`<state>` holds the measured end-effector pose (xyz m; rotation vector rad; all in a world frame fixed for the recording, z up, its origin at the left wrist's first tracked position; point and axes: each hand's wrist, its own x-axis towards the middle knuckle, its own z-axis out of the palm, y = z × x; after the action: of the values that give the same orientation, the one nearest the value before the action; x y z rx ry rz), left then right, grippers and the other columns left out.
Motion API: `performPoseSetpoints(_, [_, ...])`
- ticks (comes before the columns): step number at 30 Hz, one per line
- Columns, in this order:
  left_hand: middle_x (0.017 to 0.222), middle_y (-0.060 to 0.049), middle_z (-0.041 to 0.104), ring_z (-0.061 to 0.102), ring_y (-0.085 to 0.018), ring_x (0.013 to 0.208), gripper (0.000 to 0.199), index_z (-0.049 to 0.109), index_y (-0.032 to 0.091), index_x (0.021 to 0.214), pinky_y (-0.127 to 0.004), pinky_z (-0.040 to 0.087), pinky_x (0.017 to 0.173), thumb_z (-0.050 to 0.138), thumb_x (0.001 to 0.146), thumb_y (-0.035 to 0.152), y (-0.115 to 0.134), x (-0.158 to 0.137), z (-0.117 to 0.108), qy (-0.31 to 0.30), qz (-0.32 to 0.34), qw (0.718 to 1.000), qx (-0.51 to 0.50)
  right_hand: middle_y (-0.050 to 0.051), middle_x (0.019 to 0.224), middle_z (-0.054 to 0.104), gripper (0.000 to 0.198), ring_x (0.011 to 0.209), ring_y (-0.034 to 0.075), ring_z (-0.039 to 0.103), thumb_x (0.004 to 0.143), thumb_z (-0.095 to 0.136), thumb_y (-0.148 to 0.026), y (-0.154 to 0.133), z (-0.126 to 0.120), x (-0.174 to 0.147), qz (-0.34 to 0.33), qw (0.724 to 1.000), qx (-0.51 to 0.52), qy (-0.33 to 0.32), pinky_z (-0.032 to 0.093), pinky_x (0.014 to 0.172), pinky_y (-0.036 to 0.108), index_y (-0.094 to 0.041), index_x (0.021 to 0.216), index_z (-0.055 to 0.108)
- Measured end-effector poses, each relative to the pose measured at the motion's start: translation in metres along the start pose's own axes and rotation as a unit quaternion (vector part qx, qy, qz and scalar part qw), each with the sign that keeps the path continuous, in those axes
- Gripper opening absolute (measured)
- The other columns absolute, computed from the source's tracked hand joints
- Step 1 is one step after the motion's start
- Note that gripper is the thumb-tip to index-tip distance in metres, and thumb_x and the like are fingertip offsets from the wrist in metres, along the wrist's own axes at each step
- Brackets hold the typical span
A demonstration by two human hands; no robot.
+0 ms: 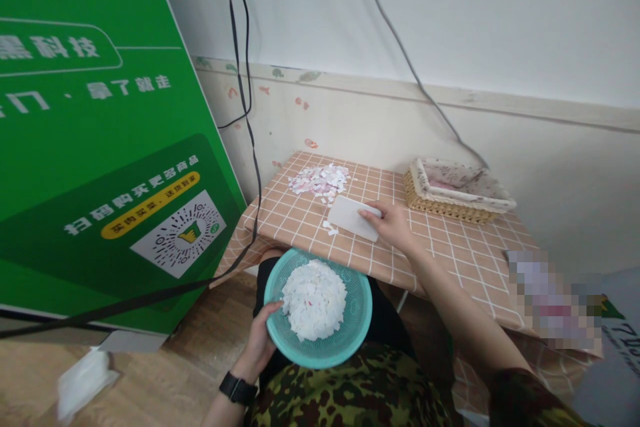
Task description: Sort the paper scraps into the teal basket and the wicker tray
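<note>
My left hand [263, 333] grips the left rim of a teal plastic basin [357, 323], which rests on my lap under the table edge. Inside it lies a heap of white paper scraps [315, 300]. With my right hand [393, 223] I hold a flat white scraper card [347, 215], thumb on top, low over the checked tablecloth. A few loose scraps [330, 228] are at the card's left edge. Behind the card spreads a pile of white and pinkish paper scraps [320, 180].
A lined wicker basket [440, 203] stands on the brown checked table [445, 253] against the wall. A tall green cabinet [150, 113] is at left, with a black strap [255, 180] hanging in front. A white bag [85, 380] lies on the floor.
</note>
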<state>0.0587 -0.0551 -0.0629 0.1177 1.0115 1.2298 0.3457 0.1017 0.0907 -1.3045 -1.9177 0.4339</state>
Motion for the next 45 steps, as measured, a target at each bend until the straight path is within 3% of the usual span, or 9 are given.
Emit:
performPoseSetpoints(4, [0.080,-0.009,0.075,0.068,-0.023,0.071,0.015,0.070,0.009,0.081,-0.036,0.051,0.077,0.065,0.068,0.015,0.002,-0.003,0.003,0.005,-0.006,1.000,0.003,0.005,0.084,0.069,0.029,0.068,0.018,0.060,0.081,0.054,-0.042,-0.006,0.007,0.008,-0.005,0.999,0.024,-0.029,0.042,0.057,0.027,-0.018,0.091,0.067])
performPoseSetpoints(11, [0.075,-0.009,0.075,0.068,-0.022,0.069,0.014,0.070,0.008,0.079,-0.034,0.052,0.074,0.066,0.067,0.016,0.005,-0.005,0.004,0.000,-0.003,1.000,0.000,0.004,0.076,0.069,0.029,0.061,0.017,0.058,0.078,0.055,-0.040,-0.001,0.004,0.009,0.049,0.999,-0.013,0.018,0.039,0.053,0.026,-0.015,0.085,0.069])
performPoseSetpoints(21, [0.075,-0.009,0.074,0.067,-0.022,0.067,0.013,0.070,0.008,0.078,-0.032,0.052,0.070,0.065,0.068,0.015,0.009,-0.009,0.009,0.005,0.005,1.000,0.006,0.004,0.072,0.067,0.034,0.059,0.015,0.056,0.074,0.058,-0.045,0.000,0.008,0.011,0.084,0.992,0.090,-0.026,0.038,0.050,0.025,-0.014,0.082,0.069])
performPoseSetpoints(27, [0.074,-0.009,0.074,0.067,-0.021,0.065,0.012,0.070,0.008,0.077,-0.031,0.052,0.069,0.065,0.069,0.016,0.014,-0.008,0.008,0.002,-0.001,1.000,0.003,0.004,0.068,0.065,0.039,0.057,0.015,0.054,0.070,0.061,-0.049,0.011,0.004,0.008,0.124,0.988,0.092,0.027,0.038,0.049,0.025,-0.013,0.083,0.067])
performPoseSetpoints(31, [0.074,-0.009,0.074,0.067,-0.021,0.066,0.015,0.070,0.008,0.080,-0.032,0.052,0.070,0.065,0.070,0.018,0.017,-0.006,0.006,-0.001,-0.006,1.000,0.003,0.004,0.071,0.064,0.039,0.059,0.015,0.054,0.072,0.060,-0.051,0.015,0.009,0.003,0.111,0.984,0.134,-0.035,0.038,0.049,0.024,-0.014,0.083,0.066])
performPoseSetpoints(36, [0.081,-0.010,0.075,0.068,-0.023,0.072,0.020,0.069,0.009,0.087,-0.034,0.053,0.074,0.065,0.071,0.019,0.020,-0.006,0.006,-0.020,-0.009,1.000,0.006,0.004,0.074,0.065,0.039,0.061,0.015,0.055,0.074,0.058,-0.051,0.008,0.017,-0.001,0.095,0.984,0.151,-0.024,0.040,0.051,0.024,-0.015,0.087,0.065])
performPoseSetpoints(42, [0.079,-0.010,0.075,0.068,-0.023,0.071,0.018,0.069,0.008,0.086,-0.035,0.053,0.073,0.063,0.072,0.019,0.020,-0.008,0.010,-0.010,-0.006,1.000,-0.002,0.004,0.081,0.066,0.033,0.068,0.016,0.058,0.076,0.058,-0.048,-0.012,0.012,-0.009,0.031,0.977,0.149,-0.151,0.042,0.056,0.024,-0.018,0.087,0.067])
performPoseSetpoints(45, [0.075,-0.008,0.074,0.067,-0.020,0.067,0.014,0.069,0.009,0.081,-0.031,0.053,0.070,0.064,0.071,0.019,0.019,-0.010,0.011,-0.005,-0.003,1.000,-0.005,0.004,0.080,0.066,0.035,0.067,0.016,0.057,0.076,0.058,-0.049,0.002,-0.003,0.003,0.037,0.985,0.145,-0.082,0.042,0.056,0.025,-0.017,0.088,0.067])
